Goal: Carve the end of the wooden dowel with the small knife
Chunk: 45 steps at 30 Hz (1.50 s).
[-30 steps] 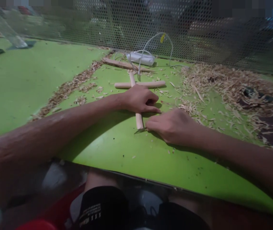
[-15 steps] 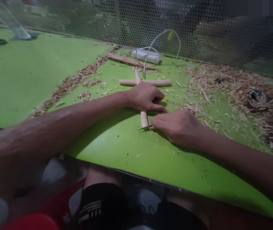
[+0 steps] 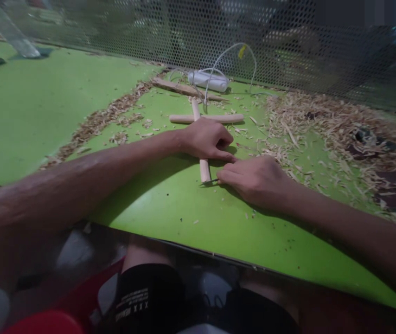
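Note:
My left hand (image 3: 209, 139) is closed over the middle of a pale wooden stick (image 3: 205, 171), pressing it down on the green table. The stick's near end points toward me and its far end shows beyond the hand. In my right hand (image 3: 253, 181) a thin knife blade (image 3: 207, 183) is pinched; its handle is hidden in the fingers. The blade lies at the stick's near end. Behind the left hand a second pale wooden stick (image 3: 226, 118) lies crosswise on the table, the first stick crossing it.
Wood shavings (image 3: 316, 116) heap up at the right, and another line of shavings (image 3: 104, 118) runs along the left. At the back lie a flat wood piece (image 3: 180, 87) and a white cylindrical device (image 3: 208, 80) with a cable. A perforated metal screen (image 3: 142, 37) stands behind the table (image 3: 149, 208).
The view has shifted slightly, so everything sits a little further left. Both hands keep almost the same hold, and the blade stays at the stick's near end.

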Each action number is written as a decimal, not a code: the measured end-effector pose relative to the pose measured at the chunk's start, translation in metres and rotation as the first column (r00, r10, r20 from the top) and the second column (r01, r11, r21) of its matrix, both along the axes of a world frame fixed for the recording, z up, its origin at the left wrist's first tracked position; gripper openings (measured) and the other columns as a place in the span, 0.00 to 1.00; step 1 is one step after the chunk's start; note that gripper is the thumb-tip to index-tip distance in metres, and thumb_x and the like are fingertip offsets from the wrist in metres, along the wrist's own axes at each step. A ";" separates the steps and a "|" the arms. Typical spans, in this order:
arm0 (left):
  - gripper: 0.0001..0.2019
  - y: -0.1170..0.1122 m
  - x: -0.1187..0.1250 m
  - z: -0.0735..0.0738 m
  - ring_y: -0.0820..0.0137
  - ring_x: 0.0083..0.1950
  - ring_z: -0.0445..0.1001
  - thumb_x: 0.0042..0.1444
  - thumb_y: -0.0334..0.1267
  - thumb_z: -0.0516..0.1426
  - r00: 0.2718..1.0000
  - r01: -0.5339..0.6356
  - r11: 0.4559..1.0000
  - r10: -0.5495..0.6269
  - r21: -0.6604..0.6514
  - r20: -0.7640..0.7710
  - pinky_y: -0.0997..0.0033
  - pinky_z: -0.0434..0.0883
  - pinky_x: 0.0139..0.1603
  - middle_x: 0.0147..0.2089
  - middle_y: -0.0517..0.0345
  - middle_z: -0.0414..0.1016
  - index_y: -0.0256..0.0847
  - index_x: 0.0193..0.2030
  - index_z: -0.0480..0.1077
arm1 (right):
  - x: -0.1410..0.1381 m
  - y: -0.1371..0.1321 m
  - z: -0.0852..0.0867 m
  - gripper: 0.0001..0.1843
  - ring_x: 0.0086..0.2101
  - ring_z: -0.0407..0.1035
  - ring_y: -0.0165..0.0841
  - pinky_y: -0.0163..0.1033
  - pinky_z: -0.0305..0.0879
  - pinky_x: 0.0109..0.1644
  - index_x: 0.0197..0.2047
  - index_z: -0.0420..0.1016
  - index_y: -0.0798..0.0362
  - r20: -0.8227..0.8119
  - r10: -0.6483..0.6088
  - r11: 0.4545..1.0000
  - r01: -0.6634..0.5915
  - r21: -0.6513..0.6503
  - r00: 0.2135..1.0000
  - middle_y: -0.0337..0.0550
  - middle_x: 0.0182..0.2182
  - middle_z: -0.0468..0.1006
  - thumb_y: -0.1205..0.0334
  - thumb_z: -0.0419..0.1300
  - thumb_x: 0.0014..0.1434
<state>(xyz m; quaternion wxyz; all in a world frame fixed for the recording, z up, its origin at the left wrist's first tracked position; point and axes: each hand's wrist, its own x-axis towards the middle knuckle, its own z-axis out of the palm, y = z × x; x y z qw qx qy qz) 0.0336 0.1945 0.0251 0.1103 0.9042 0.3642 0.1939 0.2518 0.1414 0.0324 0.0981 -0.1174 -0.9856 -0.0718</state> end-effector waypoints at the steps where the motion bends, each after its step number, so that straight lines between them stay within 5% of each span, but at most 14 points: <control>1: 0.20 0.000 0.000 -0.001 0.70 0.30 0.71 0.58 0.50 0.63 1.000 -0.001 1.000 0.001 0.008 -0.004 0.67 0.65 0.40 0.21 0.64 0.65 0.39 0.23 0.68 | -0.001 0.000 0.000 0.19 0.26 0.58 0.32 0.41 0.43 0.32 0.40 0.78 0.52 0.002 0.009 1.000 -0.009 0.004 1.000 0.40 0.27 0.73 0.63 0.47 0.77; 12: 0.23 -0.001 -0.002 0.001 0.75 0.25 0.66 0.57 0.55 0.61 1.000 -0.001 0.999 0.002 0.043 -0.017 0.71 0.61 0.35 0.19 0.65 0.63 0.39 0.22 0.67 | 0.001 0.000 -0.001 0.18 0.25 0.55 0.30 0.41 0.40 0.30 0.38 0.76 0.53 -0.037 0.037 0.995 -0.034 0.094 0.999 0.38 0.25 0.72 0.66 0.48 0.76; 19: 0.21 -0.001 0.000 0.000 0.72 0.24 0.66 0.57 0.53 0.61 1.000 -0.020 0.997 0.020 0.080 0.007 0.68 0.62 0.35 0.18 0.63 0.65 0.41 0.21 0.68 | -0.006 -0.001 -0.001 0.15 0.27 0.56 0.31 0.40 0.41 0.32 0.39 0.75 0.56 -0.095 0.163 0.976 -0.147 0.163 0.982 0.38 0.26 0.71 0.67 0.50 0.75; 24: 0.21 -0.002 0.001 0.001 0.71 0.25 0.68 0.58 0.53 0.61 1.000 -0.030 0.997 0.031 0.070 -0.006 0.68 0.61 0.35 0.18 0.63 0.64 0.40 0.21 0.68 | -0.006 -0.004 -0.002 0.15 0.26 0.54 0.31 0.42 0.39 0.31 0.38 0.74 0.56 -0.095 0.124 0.970 -0.100 0.221 0.988 0.38 0.26 0.70 0.68 0.49 0.75; 45: 0.22 -0.001 -0.002 0.001 0.74 0.23 0.63 0.57 0.53 0.63 0.999 0.022 0.999 -0.023 0.028 0.027 0.67 0.62 0.35 0.17 0.65 0.61 0.41 0.21 0.67 | 0.001 -0.005 0.001 0.17 0.23 0.53 0.30 0.41 0.39 0.31 0.38 0.77 0.54 -0.065 0.010 0.994 -0.003 0.105 0.998 0.37 0.22 0.69 0.69 0.48 0.74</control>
